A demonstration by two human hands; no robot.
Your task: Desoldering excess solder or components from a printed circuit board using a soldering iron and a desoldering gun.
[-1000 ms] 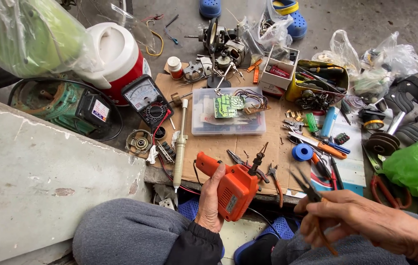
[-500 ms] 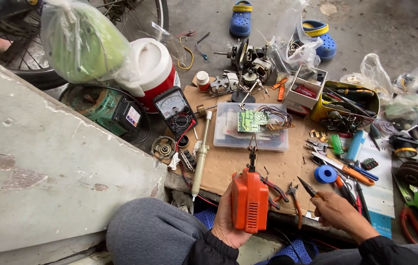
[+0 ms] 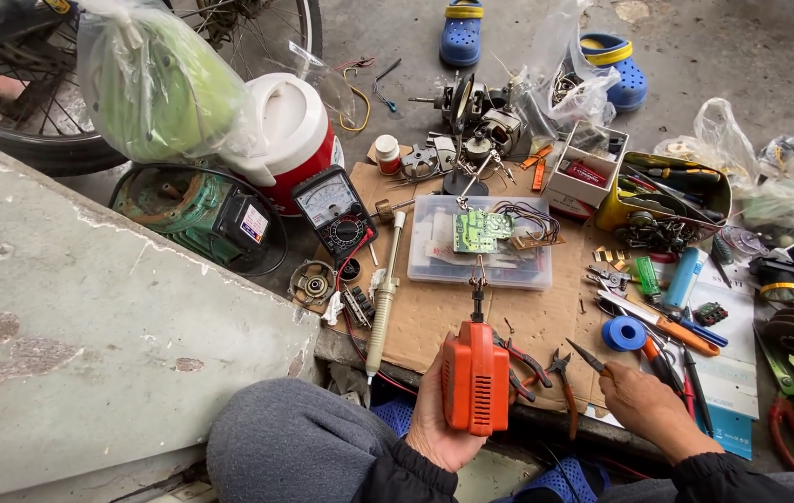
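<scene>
The left hand point(image 3: 439, 410) is closed around the body of an orange soldering gun point(image 3: 476, 377) at the near edge of the cardboard sheet point(image 3: 434, 317), tip pointing away toward the clear plastic box point(image 3: 481, 265). The gun appears rigid and moderately heavy, with a ribbed plastic housing that offers a secure hold; the body is the correct place for the grip, since the thin metal tip point(image 3: 478, 279) looks fragile and may be hot. The right hand point(image 3: 644, 405) rests near the right edge of the cardboard, fingers lightly curled over the needle-nose pliers point(image 3: 592, 359); whether it actually grasps them cannot be determined. Beyond, a green circuit board point(image 3: 481, 230) lies on the box lid. An analogue multimeter point(image 3: 333, 210) stands at the far left corner.
</scene>
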